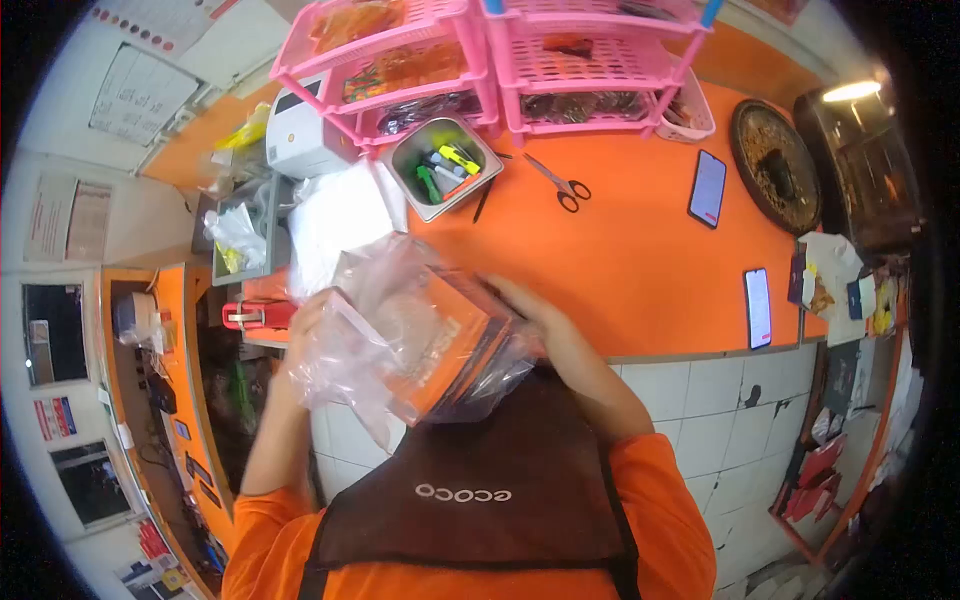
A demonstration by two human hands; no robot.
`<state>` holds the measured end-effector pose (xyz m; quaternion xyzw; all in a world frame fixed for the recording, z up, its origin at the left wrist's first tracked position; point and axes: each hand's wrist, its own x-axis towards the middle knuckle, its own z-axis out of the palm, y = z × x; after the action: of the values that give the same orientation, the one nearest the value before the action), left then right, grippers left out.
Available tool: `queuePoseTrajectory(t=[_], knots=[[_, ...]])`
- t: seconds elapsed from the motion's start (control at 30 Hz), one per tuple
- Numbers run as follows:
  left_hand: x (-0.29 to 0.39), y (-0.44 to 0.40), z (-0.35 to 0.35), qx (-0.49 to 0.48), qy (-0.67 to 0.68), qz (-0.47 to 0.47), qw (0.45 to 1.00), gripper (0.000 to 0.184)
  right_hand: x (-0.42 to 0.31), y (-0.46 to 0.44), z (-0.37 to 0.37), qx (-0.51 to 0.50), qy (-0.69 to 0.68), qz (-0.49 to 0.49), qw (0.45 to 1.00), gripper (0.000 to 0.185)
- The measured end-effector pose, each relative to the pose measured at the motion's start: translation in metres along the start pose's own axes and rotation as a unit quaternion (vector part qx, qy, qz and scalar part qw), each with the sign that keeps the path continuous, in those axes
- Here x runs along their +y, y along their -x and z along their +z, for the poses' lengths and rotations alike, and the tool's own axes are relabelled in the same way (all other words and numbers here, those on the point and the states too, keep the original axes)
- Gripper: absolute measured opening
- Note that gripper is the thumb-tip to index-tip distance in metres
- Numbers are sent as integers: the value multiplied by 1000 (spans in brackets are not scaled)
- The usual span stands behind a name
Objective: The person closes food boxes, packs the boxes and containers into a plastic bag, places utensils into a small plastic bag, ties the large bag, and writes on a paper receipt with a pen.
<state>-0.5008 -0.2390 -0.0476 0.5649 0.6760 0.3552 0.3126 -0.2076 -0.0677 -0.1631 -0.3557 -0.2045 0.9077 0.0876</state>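
A clear plastic bag (335,370) is held up in front of my apron, above the counter's near edge. Inside it sits a stack of orange printed packs (445,345) with white lettering, tilted; their exact kind is unclear through the film. My left hand (308,322) is closed on the bag's left side, partly covered by the crumpled plastic and a little blurred. On the other side, my right hand (522,303) wraps round the bag and the packs, its fingertips hidden behind them.
On the orange counter (620,260) lie scissors (562,185), two phones (708,188) and a metal tub (430,205) of markers. Pink racks (600,75) line the back, beside a white label printer (305,130). A round dark tray (775,165) stands right; a red stapler-like tool (255,315) lies left.
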Motion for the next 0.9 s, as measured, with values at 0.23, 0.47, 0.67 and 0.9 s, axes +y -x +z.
queuePoseTrajectory(t=[0.23, 0.47, 0.67, 0.9], knots=[[64, -15, 75, 288, 248, 27, 924, 43, -79, -78, -14, 0, 514, -269, 814, 27], [102, -25, 108, 345, 160, -154, 912, 44, -148, -168, 70, 173, 848, -358, 351, 20], [59, -19, 136, 202, 115, -89, 968, 30, -134, -238, 61, 170, 911, -265, 268, 25], [54, -26, 130, 127, -9, 71, 989, 32, -128, -249, 55, 196, 895, -261, 303, 25]])
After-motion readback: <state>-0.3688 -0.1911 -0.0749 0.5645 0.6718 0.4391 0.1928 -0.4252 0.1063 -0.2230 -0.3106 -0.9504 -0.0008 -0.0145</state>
